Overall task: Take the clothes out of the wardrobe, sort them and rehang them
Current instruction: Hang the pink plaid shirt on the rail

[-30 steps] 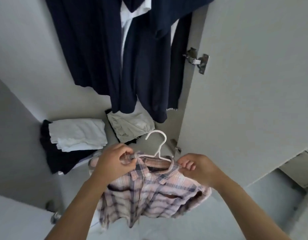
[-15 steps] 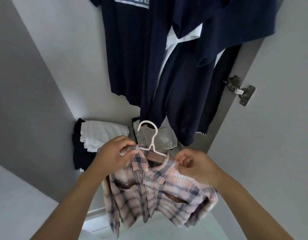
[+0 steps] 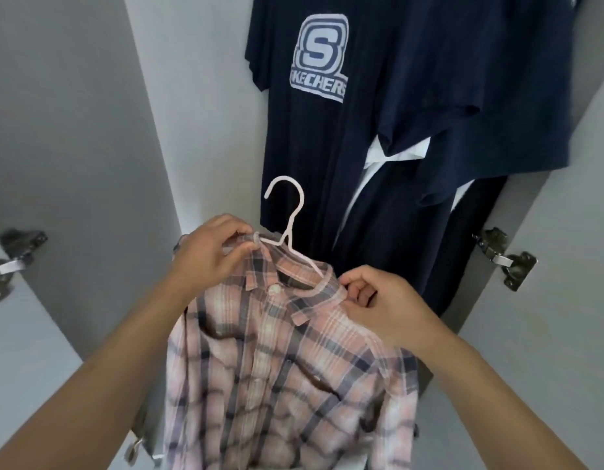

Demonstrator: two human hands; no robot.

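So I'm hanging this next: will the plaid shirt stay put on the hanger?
Probably floppy: the plaid shirt sags in folds below the hanger. Likely light. It may slide, since both hands pinch its shoulders.

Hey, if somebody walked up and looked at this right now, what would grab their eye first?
Probably the pink plaid shirt on a white hanger, front and centre, with the left hand pinching one shoulder and the right hand gripping the other. Next, the navy T-shirt with its big pale Skechers logo, hanging in the wardrobe just above. A metal door hinge shows at the right.
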